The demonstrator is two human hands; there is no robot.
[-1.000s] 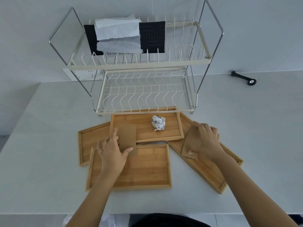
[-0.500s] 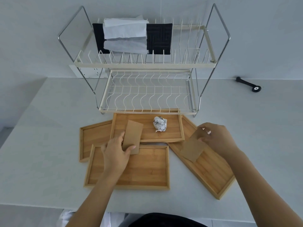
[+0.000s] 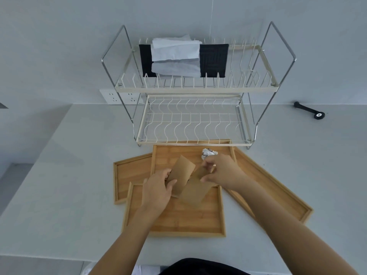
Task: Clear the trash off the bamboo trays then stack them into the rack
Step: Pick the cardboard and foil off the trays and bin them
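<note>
Left hand (image 3: 156, 190) pinches a flat brown card (image 3: 181, 176) – right hand (image 3: 222, 172) pinches another card (image 3: 195, 192). Crumpled paper ball (image 3: 207, 152) sits on the back tray (image 3: 168, 153), w/ both cards overlapping.

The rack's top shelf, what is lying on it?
On the rack's top shelf lie a black mat and white crumpled paper over its middle. What the paper covers cannot be seen.

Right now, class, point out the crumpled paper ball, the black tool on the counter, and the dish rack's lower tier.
crumpled paper ball (image 3: 208, 152), head view, its top.
black tool (image 3: 309, 111), head view, mid-handle.
lower tier (image 3: 193, 143), head view, front rim.
</note>
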